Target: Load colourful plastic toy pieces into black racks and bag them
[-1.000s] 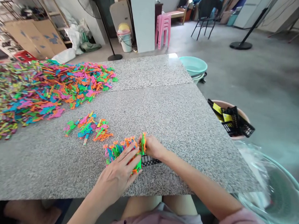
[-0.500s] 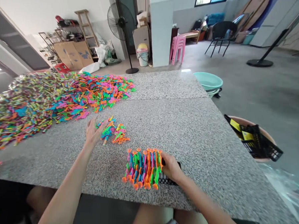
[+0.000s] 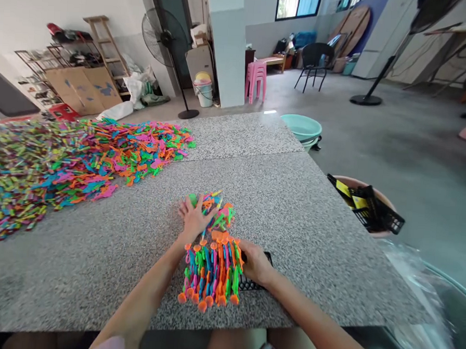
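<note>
My left hand, fingers spread, rests on the table against a small heap of colourful plastic toy pieces. Its palm and thumb touch the heap's left side. Just in front of me, a tight row of bright toy pieces with orange round ends stands side by side on a black plastic basket. At the row's right end is my right hand, its fingers curled at the basket and partly hidden behind the pieces. Most of the basket is covered.
A large pile of mixed plastic pieces covers the left of the speckled stone table. Beyond the table's right edge stand a green basin and a pink tub holding black baskets. Clear plastic bags lie at the lower right.
My left hand has moved right, and the small heap has slid with it to just behind the row. My right hand stays at the basket. The camera view has turned right.
</note>
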`<action>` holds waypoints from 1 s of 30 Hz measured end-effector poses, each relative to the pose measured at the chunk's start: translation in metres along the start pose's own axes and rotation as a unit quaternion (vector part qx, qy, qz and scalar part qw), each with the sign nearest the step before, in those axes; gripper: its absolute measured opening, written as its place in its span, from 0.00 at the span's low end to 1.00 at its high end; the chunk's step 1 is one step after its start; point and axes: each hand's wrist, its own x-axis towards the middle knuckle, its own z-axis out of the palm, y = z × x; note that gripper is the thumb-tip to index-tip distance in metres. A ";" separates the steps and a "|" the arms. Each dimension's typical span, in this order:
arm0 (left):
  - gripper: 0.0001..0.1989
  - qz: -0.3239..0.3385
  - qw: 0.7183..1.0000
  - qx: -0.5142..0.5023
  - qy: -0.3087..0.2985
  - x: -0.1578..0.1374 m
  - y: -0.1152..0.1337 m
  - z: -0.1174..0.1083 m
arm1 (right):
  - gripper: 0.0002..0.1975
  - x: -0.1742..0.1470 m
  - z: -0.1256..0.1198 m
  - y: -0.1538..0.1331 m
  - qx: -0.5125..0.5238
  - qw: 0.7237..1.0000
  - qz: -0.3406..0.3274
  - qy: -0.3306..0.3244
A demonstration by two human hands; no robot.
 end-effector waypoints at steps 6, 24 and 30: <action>0.44 0.066 0.991 -0.069 -0.090 0.027 0.066 0.021 | 0.18 -0.031 0.014 -0.008 -0.036 0.999 -0.015 0.029; 0.30 0.489 0.845 0.138 -0.167 -0.172 0.049 -0.120 | 0.13 0.031 -0.071 0.022 -0.276 0.961 -0.024 0.005; 0.19 0.446 0.877 0.176 -0.002 -0.175 0.047 -0.084 | 0.03 -0.019 -0.055 0.020 0.153 0.984 0.073 0.052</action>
